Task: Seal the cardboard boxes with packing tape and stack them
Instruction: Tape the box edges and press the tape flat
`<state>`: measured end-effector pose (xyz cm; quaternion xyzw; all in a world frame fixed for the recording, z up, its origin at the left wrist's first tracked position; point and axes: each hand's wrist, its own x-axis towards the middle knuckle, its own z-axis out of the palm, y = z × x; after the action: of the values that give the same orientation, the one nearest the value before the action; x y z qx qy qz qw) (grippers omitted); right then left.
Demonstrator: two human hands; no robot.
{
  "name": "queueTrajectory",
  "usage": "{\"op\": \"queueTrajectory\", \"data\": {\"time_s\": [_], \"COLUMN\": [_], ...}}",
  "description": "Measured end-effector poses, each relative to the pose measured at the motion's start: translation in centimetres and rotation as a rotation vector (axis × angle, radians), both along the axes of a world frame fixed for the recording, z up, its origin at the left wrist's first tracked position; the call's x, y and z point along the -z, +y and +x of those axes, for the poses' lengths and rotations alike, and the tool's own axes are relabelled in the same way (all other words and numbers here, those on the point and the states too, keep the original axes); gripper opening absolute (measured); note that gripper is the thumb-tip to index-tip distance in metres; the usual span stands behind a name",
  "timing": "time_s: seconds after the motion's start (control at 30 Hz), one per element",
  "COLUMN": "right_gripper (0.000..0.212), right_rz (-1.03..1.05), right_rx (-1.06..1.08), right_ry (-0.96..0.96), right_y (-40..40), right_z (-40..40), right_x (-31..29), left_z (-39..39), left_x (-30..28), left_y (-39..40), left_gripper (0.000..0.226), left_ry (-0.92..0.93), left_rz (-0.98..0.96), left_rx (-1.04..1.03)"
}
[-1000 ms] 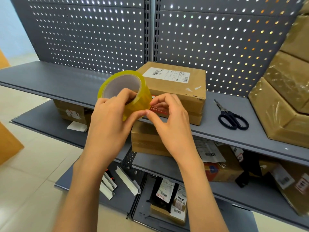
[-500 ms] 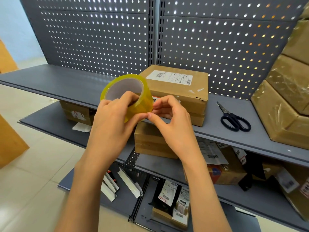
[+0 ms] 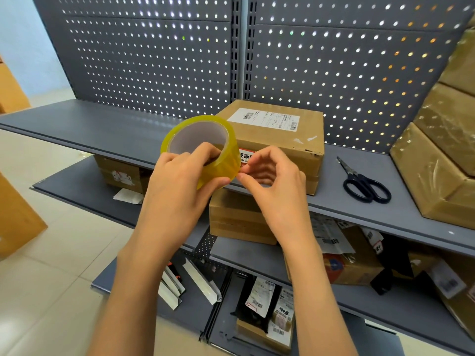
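Tape roll (image 3: 203, 147) still gripped, box (image 3: 277, 140) unmoved

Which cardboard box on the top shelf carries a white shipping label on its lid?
The lone box behind the tape roll; the film-wrapped boxes stacked at right show none.

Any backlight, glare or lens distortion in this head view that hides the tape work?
Head view: light shines through the pegboard holes as bright dots, yet the tape roll, left hand and right hand are evenly lit and sharp. Wide-angle bending curves the shelf edges. Soft sheen on the wrapped boxes at right; the scissors stay crisp.
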<state>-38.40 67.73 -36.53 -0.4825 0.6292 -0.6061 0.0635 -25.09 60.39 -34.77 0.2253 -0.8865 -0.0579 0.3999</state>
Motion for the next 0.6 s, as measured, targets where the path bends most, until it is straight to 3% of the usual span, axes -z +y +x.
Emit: {"op": "queueTrajectory", "data": {"time_s": [0.6], "right_gripper": [0.019], "right_rz": [0.076], "right_rx": [-0.099], "right_ry": [-0.054], "right_y": [-1.4], "right_z": [-1.3], "right_x": [-0.1], "left_z": [-0.4], "left_x": [0.3], "left_y": [-1.8], "left_gripper": [0.026], "left_ry": [0.0], "left_rz": [0.008], "left_rx": [0.049]}}
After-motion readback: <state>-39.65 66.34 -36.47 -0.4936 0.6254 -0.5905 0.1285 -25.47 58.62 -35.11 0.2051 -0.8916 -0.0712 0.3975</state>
